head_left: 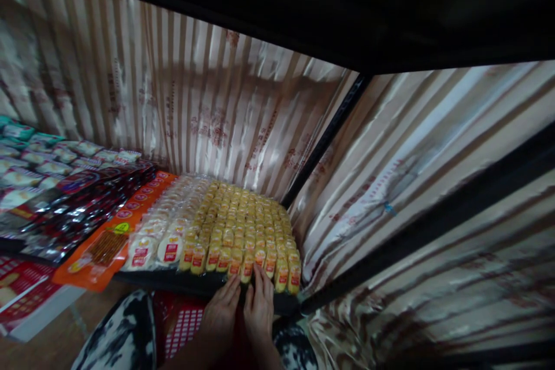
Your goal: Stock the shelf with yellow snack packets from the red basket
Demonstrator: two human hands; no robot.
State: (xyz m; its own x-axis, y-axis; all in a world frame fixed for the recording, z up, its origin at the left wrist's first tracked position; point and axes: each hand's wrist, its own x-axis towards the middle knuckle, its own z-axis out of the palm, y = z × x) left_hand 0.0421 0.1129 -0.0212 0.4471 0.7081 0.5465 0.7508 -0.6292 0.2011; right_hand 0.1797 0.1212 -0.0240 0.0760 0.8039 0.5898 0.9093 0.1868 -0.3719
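Rows of small yellow wrapped cakes with red labels [243,225] stand packed together on a dark shelf [173,281]. My left hand [222,307] reaches up from below, its fingers stretched out near the front edge of these cakes. Beside it, my right hand [259,305] has its fingers extended, the tips at the front row of the cakes. Both hands look flat and hold nothing that I can see. Left of the yellow cakes stand rows of round white cakes [167,243] in clear wrappers.
An orange snack packet [97,254] overhangs the shelf's front edge. Dark shiny packets [91,202] and white packets [47,165] lie farther left. Striped plastic sheeting [208,92] hangs behind. A black post [325,141] and a slanting black bar [411,225] stand right. Below is a red-and-white carton [39,300].
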